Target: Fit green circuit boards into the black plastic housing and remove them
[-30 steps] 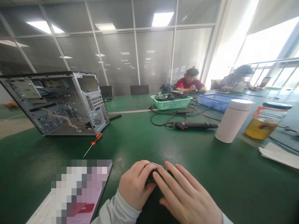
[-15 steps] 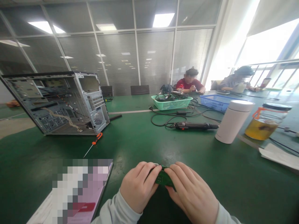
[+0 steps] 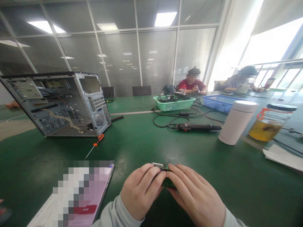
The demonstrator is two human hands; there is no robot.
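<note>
Gripping a green circuit board point(image 3: 169, 183) at bottom centre, left hand point(image 3: 142, 190) and right hand point(image 3: 195, 192) are almost meeting; uneven pressure could be risking a crack.

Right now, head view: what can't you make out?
Head view:
Green board: mostly hidden by left hand and right hand.
Booklet: cover pixelated, bottom cut off by lower edge.
Reddish thing: blurred, cut off by left edge.
Green basket: contents too small to separate.
</note>
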